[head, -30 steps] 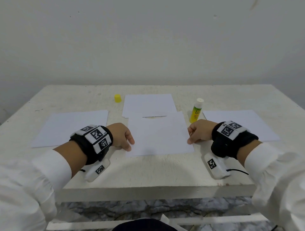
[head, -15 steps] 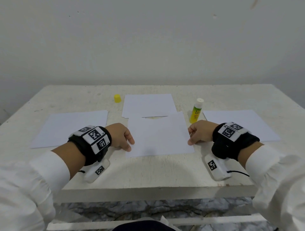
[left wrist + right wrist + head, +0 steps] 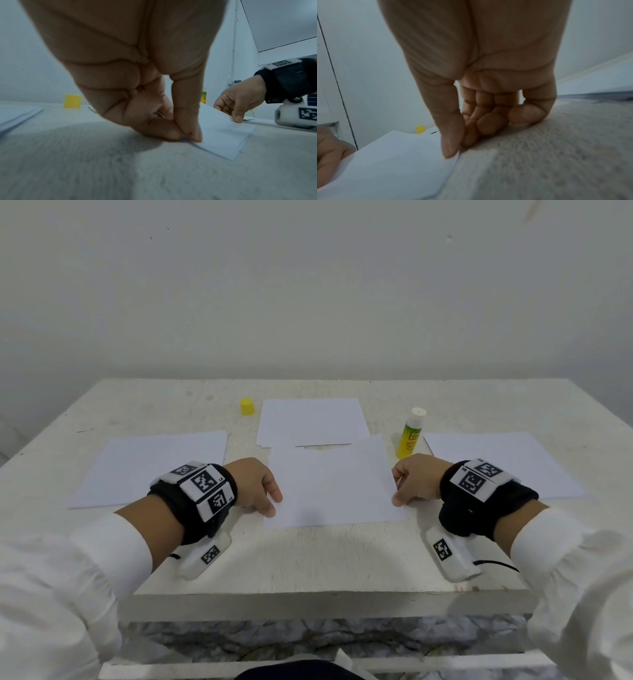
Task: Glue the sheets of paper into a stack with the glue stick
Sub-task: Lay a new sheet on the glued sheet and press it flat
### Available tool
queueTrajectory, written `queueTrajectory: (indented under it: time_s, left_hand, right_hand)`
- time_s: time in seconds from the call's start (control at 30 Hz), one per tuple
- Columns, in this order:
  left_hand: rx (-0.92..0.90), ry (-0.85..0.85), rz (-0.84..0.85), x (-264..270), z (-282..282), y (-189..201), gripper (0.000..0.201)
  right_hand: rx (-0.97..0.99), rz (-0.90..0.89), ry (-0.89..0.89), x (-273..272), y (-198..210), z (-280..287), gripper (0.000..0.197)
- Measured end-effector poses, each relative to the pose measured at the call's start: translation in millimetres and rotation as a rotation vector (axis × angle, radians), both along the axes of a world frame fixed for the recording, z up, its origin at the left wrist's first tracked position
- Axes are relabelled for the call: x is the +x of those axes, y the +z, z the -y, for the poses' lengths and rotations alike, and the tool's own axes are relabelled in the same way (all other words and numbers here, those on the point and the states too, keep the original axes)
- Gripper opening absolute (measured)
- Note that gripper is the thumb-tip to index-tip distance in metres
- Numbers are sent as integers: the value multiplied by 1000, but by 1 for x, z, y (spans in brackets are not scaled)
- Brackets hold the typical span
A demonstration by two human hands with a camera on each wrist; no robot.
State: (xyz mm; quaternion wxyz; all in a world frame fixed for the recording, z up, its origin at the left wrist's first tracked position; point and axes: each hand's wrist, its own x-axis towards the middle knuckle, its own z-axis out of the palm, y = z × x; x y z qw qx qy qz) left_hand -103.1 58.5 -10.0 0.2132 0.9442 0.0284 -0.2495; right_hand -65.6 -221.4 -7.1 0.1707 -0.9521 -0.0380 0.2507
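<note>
Pinching near sheet (image 3: 330, 484) at both side edges: left hand (image 3: 255, 486), right hand (image 3: 416, 482).
Advising level carrying, squaring over far stack (image 3: 311, 421) before pressing down.

worn white table (image 3: 342, 559) against a plain pale wall (image 3: 308, 285)

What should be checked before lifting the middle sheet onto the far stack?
1. Left hand pinches the middle sheet at its left edge: ok.
2. Right hand pinches its right edge: ok.
3. Far stack lies flat, top bare: ok.
4. Glue on the stack or the sheet: cannot tell.
5. Glue stick upright, beside the sheet's right corner, close to the right hand: not ok, could tip.
6. Yellow cap off, left of the stack, out of the way: ok.
</note>
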Motion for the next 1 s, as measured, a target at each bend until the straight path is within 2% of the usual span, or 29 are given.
queueTrajectory:
  time_s: [0.07, 0.17, 0.23, 0.4, 0.53, 0.73, 0.9, 1.0]
  left_hand:
    - [23, -24, 7, 1, -1, -1, 29]
    - [88, -76, 17, 4, -2, -3, 53]
    - [190, -112, 16, 5, -1, -2, 66]
    - [476, -249, -20, 11, 2, 1, 87]
    - [605, -376, -26, 13, 3, 3, 89]
    - [568, -385, -16, 15, 1, -1, 96]
    - [517, -377, -15, 17, -4, -6, 97]
    - [481, -333, 7, 21, -3, -5, 96]
  right_hand:
    - [-46, 14, 3, -3, 2, -3, 47]
    - [-98, 16, -1, -6, 4, -7, 77]
    - [-124, 21, 8, -7, 6, -11, 88]
    - [-380, 41, 278, -12, 12, -44, 69]
    - [-405, 54, 466, -11, 8, -95, 73]
    - [-323, 74, 544, -4, -7, -150, 101]
    - [-378, 0, 471, 7, -5, -106, 123]
    - [-359, -18, 410, 9, 0, -73, 117]
